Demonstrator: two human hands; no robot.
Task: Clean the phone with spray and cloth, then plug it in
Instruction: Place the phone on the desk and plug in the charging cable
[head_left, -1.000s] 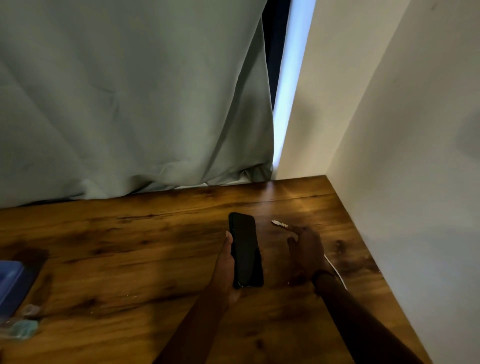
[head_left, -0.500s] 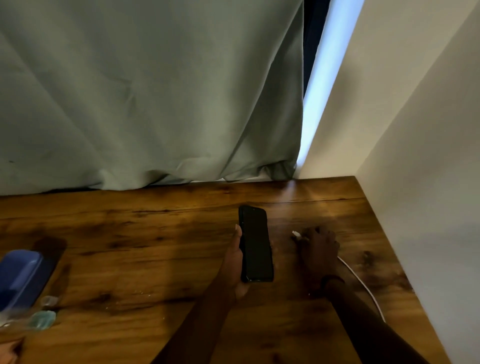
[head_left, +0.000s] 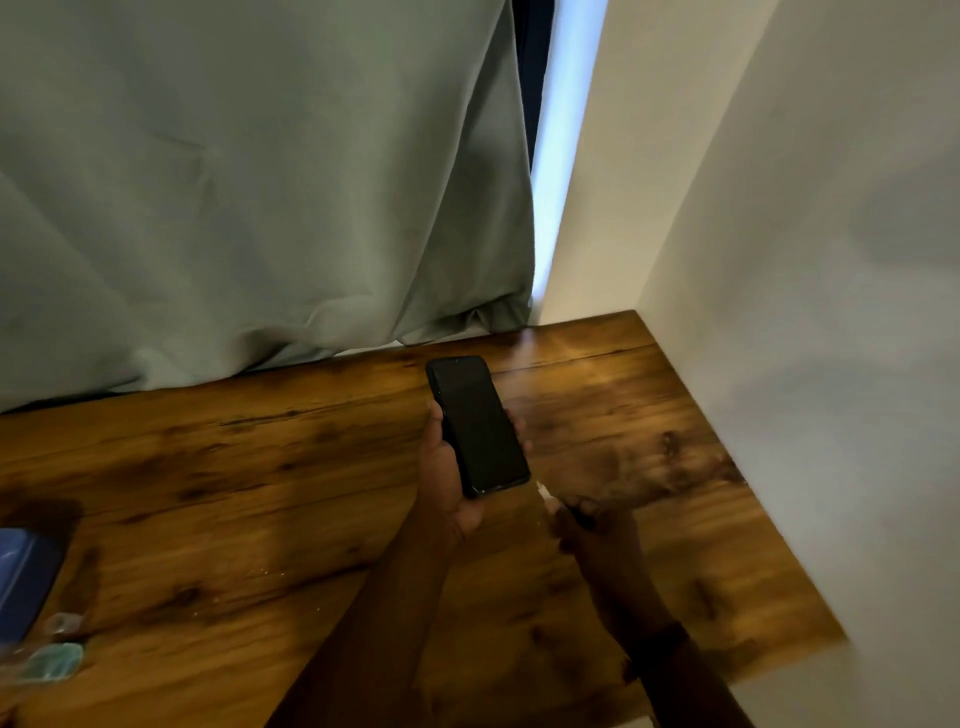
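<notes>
A grey-green curtain (head_left: 234, 182) hangs behind the wooden counter (head_left: 234, 467), with a white wall (head_left: 805, 312) closing the right side. At the counter's left edge lie a blue item (head_left: 23, 577) and a pale, clear-looking object (head_left: 52, 660); both are cut off and cannot be identified. The phone (head_left: 478, 426) is held above the counter, screen up and dark, bottom end toward the person. The left hand (head_left: 447, 483) has its grip closed round the phone's lower half, thumb on one edge, fingertips on the other. The right hand (head_left: 592, 530) is blurred; its grip appears pinched on a white plug (head_left: 543, 491), which sits just beside the phone's bottom corner and not yet in the port. The cable itself cannot be made out. Assessment: no spray or cloth is in hand, so cleaning is judged complete. Plugging in is the step in hand; seating the plug remains.
</notes>
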